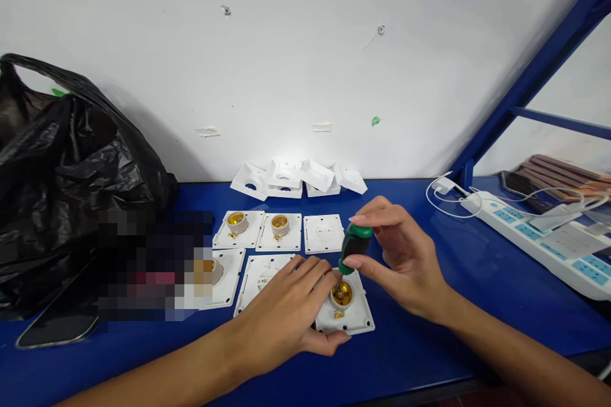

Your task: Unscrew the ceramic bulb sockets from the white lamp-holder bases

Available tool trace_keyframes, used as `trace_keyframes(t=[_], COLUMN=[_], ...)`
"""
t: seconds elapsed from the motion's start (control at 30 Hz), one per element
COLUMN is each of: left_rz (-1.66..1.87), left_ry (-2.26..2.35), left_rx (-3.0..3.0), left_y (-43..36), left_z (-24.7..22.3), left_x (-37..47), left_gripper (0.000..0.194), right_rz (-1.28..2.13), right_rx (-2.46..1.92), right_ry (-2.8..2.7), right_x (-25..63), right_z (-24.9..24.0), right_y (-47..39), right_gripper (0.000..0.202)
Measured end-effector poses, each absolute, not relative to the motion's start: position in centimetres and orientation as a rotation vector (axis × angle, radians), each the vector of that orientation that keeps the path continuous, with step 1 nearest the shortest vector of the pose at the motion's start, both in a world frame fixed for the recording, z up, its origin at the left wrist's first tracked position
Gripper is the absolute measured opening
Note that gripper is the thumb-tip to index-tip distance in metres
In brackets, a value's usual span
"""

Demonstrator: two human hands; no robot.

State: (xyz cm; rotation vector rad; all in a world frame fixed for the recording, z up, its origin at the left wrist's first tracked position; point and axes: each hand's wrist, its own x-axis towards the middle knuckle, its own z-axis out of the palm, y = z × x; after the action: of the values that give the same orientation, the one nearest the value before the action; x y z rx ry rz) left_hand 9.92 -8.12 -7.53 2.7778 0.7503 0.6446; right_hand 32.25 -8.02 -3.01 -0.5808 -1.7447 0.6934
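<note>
My right hand is closed around a short green and black screwdriver, which stands tilted over a lamp holder. The screwdriver's tip reaches down into the brass-coloured socket. That socket is mounted on a square white plate, and my left hand grips it, thumb at the front edge and fingers at the back near the screwdriver shaft. Partly under my left hand lies another white plate. Behind are two plates with sockets and one plate without a socket.
Several white covers lean by the wall. A black plastic bag and a phone are on the left, beside a blurred-out patch. At right, a power strip with white cables lies before a blue metal frame.
</note>
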Motion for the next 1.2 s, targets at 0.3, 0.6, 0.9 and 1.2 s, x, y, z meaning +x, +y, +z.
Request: trace_keyframes(t=[0.3,0.6,0.9,1.2], left_rz=[0.664,0.666,0.623,0.563], left_ry=[0.747,0.728,0.741,0.732], left_rx=[2.810,2.800,2.772,2.744], left_y=[-8.2,-8.1,-8.2,-8.0], left_z=[-7.5,-7.7,-7.5,-7.4], left_x=[10.0,9.8,10.0,9.8], left_gripper=[0.058,0.066,0.059,0.051], right_rz=[0.691,0.768,0.819,0.934], right_rx=[-0.588,-0.447,-0.543,-0.523], right_ry=[-1.820,-1.887,-1.867,-1.796], right_x=[32.1,31.9,32.2,32.1], right_z=[-2.8,-2.7,-3.1,-2.7], right_y=[-8.4,-8.7,-8.4,-8.5], right_gripper=[0.053,0.055,0.054,0.038])
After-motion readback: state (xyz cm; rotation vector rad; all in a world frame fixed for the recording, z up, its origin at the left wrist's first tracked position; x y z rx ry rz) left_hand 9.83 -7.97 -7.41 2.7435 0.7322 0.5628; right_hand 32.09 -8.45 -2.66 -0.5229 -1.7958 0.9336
